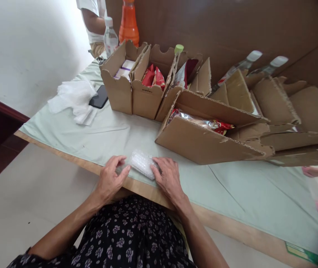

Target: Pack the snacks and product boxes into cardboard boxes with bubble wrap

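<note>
A small packet of clear bubble wrap [141, 163] lies flat near the front edge of the table, between my two hands. What it may contain cannot be made out. My right hand [169, 178] grips its right end, with the thumb at the near side and the index finger at the top. Just off the left end of the packet, my left hand [111, 179] is open, its thumb and curved fingers apart with nothing between them.
White bubble wrap sheets [72, 97] lie at left beside a black phone [99, 96]. Cardboard boxes [118, 95] with packaged goods line the back; a wider carton [203, 143] juts forward. Behind stand an orange bottle [129, 24] and clear bottles. Another person [93, 22] is at the far left.
</note>
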Available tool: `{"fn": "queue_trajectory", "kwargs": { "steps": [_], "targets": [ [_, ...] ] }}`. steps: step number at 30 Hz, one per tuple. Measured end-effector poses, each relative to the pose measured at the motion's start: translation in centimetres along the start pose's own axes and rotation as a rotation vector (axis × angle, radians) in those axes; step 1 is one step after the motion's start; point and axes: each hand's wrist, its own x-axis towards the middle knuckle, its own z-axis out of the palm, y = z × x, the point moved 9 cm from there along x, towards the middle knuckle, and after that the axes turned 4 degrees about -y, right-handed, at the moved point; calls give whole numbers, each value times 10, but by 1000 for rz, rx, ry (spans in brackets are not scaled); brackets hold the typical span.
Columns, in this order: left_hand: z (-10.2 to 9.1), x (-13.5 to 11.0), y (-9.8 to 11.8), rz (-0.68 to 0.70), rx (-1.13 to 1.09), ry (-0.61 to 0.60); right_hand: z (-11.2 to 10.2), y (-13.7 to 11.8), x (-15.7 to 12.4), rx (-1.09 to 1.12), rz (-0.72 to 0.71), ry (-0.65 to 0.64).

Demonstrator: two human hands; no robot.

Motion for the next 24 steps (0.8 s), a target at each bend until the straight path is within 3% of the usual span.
{"fn": "queue_trajectory", "kwargs": {
  "steps": [4, 7, 9, 17, 21, 24],
  "targets": [
    [39, -42, -25, -482, -605, -332, 3, 0, 3, -13, -40, 77],
    [50, -60, -23, -652, -950, -234, 0, -8, 5, 18, -106, 70],
    [52, -59, -21, -664, -1039, -135, 0, -11, 7, 61, -129, 34],
    [48, -42, -19, -498, -1061, -6, 0, -16, 1, 404, -71, -155],
    [62, -44, -16, -572, -1051, -109, -8, -24, -13, 481, -50, -209],
    [69, -41, -9, -580, -999, -176, -21, -11, -28, 488, 46, -118]
  ]
}}
